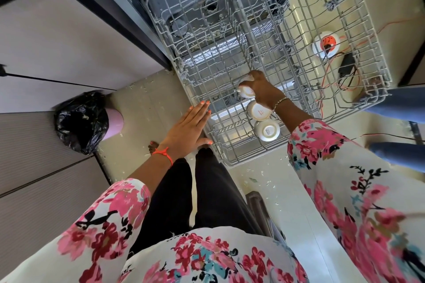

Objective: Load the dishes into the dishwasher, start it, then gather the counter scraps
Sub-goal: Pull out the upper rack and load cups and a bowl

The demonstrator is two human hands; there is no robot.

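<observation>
The dishwasher's grey wire upper rack [207, 71] is pulled out in front of me. Two white cups [258, 111] [268, 130] stand upside down in a row near its front edge. My right hand [262, 88] reaches over them and grips a third white cup [246, 92], held at the rack just beyond the other two. My left hand [188, 127] hovers flat with straight fingers at the rack's left edge, fingertips at the wire rim; it holds nothing.
A bin lined with a black bag [80, 122] stands on the floor at the left by the cabinets. An orange cable reel [326, 45] and wires lie on the floor under the rack's right side. Another person's legs in jeans [400, 108] are at the right.
</observation>
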